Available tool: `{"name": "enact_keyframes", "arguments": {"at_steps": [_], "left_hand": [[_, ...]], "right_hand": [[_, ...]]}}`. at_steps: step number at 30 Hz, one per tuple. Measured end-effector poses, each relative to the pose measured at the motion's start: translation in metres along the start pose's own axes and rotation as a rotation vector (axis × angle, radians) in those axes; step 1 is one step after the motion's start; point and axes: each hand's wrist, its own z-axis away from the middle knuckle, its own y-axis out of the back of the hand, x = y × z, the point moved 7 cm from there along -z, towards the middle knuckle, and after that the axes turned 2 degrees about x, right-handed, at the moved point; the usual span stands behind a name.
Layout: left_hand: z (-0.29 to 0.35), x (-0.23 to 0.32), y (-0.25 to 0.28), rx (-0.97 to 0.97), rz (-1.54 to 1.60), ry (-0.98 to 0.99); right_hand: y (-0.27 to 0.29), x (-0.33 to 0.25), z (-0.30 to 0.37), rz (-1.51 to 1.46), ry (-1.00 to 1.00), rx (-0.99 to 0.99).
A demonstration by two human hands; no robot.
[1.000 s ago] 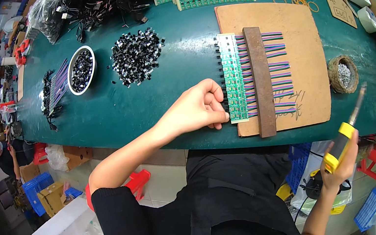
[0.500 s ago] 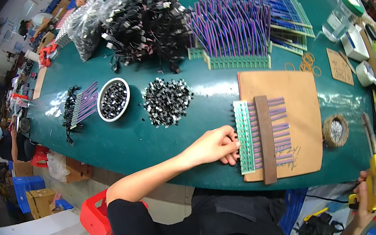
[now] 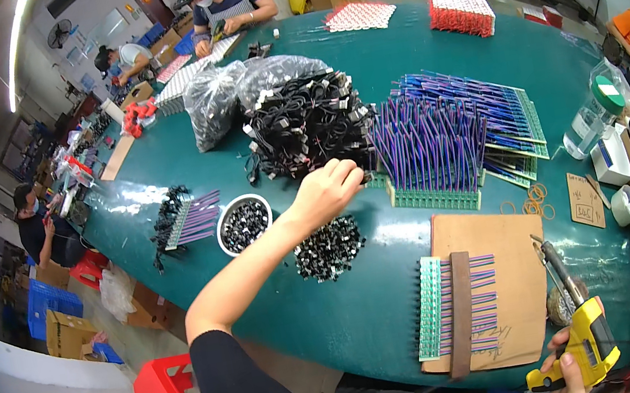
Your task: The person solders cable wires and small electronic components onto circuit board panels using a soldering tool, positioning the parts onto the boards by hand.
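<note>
My left hand (image 3: 331,191) reaches out to the near edge of a pile of black cables with white connectors (image 3: 303,127). Its fingers are curled in, and whatever they pinch is hidden. In my right hand (image 3: 565,371) is a yellow soldering gun (image 3: 592,342), its metal tip slanting up by the right edge of a cardboard sheet (image 3: 514,288). On that sheet lies a green circuit-board strip (image 3: 431,306) with a row of purple wires (image 3: 482,297), a brown bar (image 3: 460,314) across them. Small dark pieces line the strip's left edge.
Beside the cables stand boards with purple wires (image 3: 432,148). A white bowl (image 3: 246,225) of small black parts neighbours a loose heap (image 3: 329,248). Rubber bands (image 3: 535,203), a clear jar (image 3: 593,116) and tools sit rightward. Co-workers (image 3: 228,3) are around the table.
My left hand has left the green strip's edge and moved away to the cable pile. The soldering gun has come up and left, nearer the cardboard. The view has tilted up.
</note>
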Motion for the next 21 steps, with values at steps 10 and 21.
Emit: {"name": "enact_keyframes", "arguments": {"at_steps": [10,21], "left_hand": [[-0.018,0.108,0.015,0.007,1.958,1.037],[-0.005,0.188,0.022,-0.318,2.089,0.879]], "right_hand": [[-0.005,0.054,-0.019,-0.201,-0.075,0.386],[-0.033,0.050,-0.031,-0.068,-0.069,0.149]]}}
